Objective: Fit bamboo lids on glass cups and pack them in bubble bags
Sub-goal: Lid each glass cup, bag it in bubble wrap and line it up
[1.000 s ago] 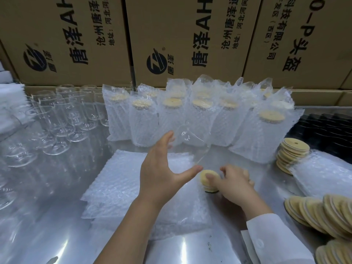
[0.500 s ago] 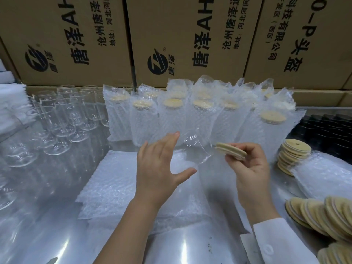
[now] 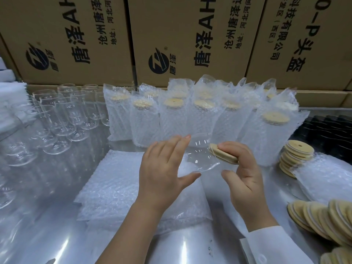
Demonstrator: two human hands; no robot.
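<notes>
Cardboard boxes printed with black characters wall off the back of a shiny metal table. In front of them stands a crowd of bagged cups, each upright in bubble wrap with a pale wooden disc showing at the top. To the left is a cluster of bare glasses. A flat pile of empty bubble bags lies under the person's arms, and spare lids are stacked at the right. Above the pile, the left hand holds one glass cup in the air, tilted with its mouth to the right, fingers spread along its far side and thumb beneath. The right hand has its fingers curled over a lid, which it holds on a slant against the cup's rim and which does not look seated. The hands are near each other but not touching. The cup looks thin, smooth, light and breakable, so it is probably best held round the body, not the rim. The lid is stiff and light, and pressure spread over its flat top should seat it squarely.
</notes>
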